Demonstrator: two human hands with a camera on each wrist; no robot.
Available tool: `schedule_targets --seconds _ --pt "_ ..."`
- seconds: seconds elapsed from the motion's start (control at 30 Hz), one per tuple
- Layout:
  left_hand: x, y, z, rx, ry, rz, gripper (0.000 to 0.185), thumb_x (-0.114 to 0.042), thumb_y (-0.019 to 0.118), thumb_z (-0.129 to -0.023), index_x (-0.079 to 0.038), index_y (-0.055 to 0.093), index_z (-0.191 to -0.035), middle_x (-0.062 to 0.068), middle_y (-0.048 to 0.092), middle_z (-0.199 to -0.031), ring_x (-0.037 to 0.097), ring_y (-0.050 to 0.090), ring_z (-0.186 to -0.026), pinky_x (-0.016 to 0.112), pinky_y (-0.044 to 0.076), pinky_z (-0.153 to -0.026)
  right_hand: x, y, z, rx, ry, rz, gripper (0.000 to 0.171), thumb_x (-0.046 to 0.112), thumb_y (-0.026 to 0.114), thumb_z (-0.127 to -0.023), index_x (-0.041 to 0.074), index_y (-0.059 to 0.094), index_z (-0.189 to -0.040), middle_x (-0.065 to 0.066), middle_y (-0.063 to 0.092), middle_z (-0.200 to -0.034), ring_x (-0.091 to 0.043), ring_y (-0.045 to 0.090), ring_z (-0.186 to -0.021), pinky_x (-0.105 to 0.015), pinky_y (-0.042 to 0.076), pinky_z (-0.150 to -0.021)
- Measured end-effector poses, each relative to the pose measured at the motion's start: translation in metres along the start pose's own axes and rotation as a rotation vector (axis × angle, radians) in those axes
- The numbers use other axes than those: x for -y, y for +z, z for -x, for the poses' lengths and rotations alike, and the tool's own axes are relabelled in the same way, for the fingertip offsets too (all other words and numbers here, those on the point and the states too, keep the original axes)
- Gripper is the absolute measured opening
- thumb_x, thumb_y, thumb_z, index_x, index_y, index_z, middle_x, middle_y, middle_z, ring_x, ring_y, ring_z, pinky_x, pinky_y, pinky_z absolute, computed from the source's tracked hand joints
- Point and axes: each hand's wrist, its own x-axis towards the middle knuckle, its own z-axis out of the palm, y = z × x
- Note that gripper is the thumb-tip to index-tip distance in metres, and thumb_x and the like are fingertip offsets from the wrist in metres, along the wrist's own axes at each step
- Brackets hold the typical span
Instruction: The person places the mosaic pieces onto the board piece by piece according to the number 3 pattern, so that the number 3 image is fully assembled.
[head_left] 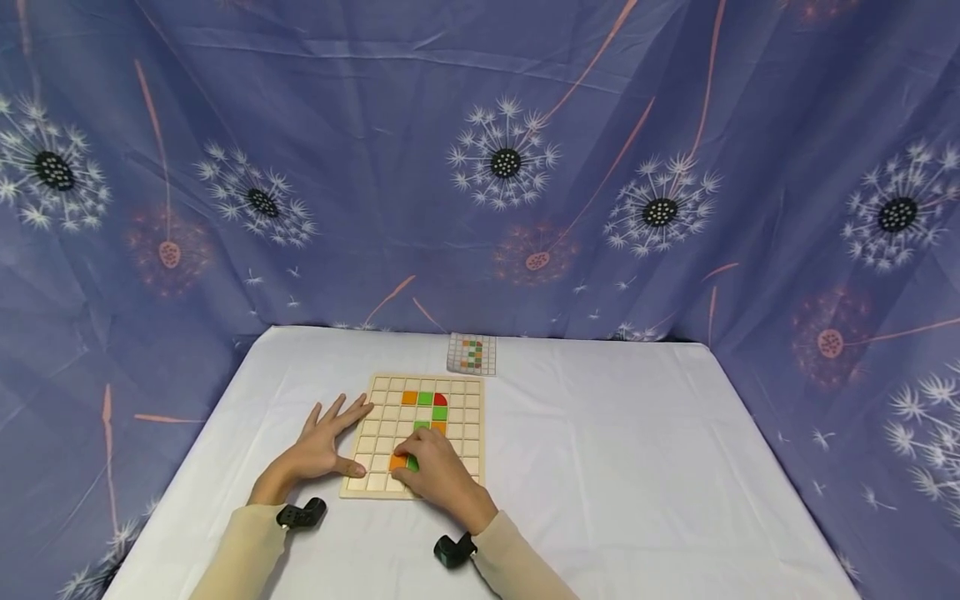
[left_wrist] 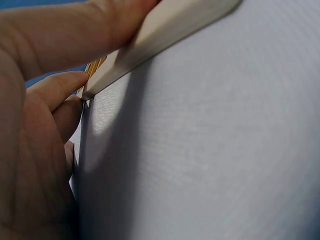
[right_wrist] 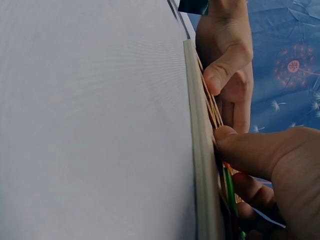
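A square wooden grid board (head_left: 471,417) lies on the white cloth, with coloured tiles in some cells. Along its upper part run an orange tile (head_left: 408,397), a green tile (head_left: 425,398) and a red rounded tile (head_left: 440,400), with more green and orange below. My right hand (head_left: 438,473) pinches an orange tile (head_left: 397,462) between thumb and forefinger, down at the board's surface. Beside that piece, a green tile (head_left: 413,464) is partly covered by the fingers. With fingers spread, my left hand (head_left: 318,446) rests thumb and fingertips on the board's left side.
Behind the board stands a small pattern card (head_left: 471,354) showing a grid with coloured squares. White cloth (head_left: 637,450) covers the table, and a blue dandelion-print curtain (head_left: 375,167) hangs behind and at both sides. Each wrist carries a black camera (head_left: 302,514).
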Motion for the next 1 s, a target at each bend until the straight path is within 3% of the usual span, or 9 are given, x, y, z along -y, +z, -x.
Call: schedule_targets --seconds 0.33,0.57,0.83,1.0 --pt "-0.002 0.001 0.001 0.009 0.007 -0.012 0.115 -0.051 0.09 -0.061 -0.009 0.042 -0.157 0.019 0.029 -0.168 0.054 0.009 -0.155 0.072 -0.007 -0.122 -0.01 -0.02 0.006 -0.088 -0.006 -0.008 0.025 0.031 0.072 -0.097 0.014 0.077 -0.114 0.004 0.069 -0.108 -0.013 0.058 -0.1 -0.027 0.052 -0.088" --pt "-0.007 0.0 -0.001 0.018 0.006 -0.001 0.116 -0.047 0.092 -0.061 -0.005 0.041 -0.157 0.021 0.028 -0.167 0.055 0.009 -0.154 0.073 -0.007 -0.121 -0.037 -0.05 0.015 -0.108 0.066 -0.04 0.03 0.028 0.07 -0.097 0.01 0.074 -0.122 -0.001 0.068 -0.118 -0.02 0.057 -0.112 -0.038 0.051 -0.099" --pt "-0.011 -0.003 0.008 0.034 -0.009 0.01 0.11 -0.045 0.091 -0.068 -0.006 0.04 -0.158 0.021 0.029 -0.167 0.055 0.009 -0.155 0.072 -0.004 -0.122 -0.074 -0.073 0.03 -0.165 0.12 -0.015 0.032 0.026 0.072 -0.096 0.009 0.072 -0.123 -0.005 0.067 -0.12 -0.027 0.058 -0.119 -0.047 0.051 -0.102" --pt "-0.015 -0.009 0.015 -0.006 -0.007 -0.027 0.099 -0.048 0.084 -0.078 -0.003 0.042 -0.156 0.026 0.036 -0.163 0.059 0.018 -0.151 0.076 0.008 -0.12 -0.093 -0.089 0.04 -0.175 0.162 0.029 0.035 0.026 0.074 -0.095 0.011 0.071 -0.126 -0.007 0.066 -0.123 -0.031 0.058 -0.124 -0.048 0.051 -0.105"
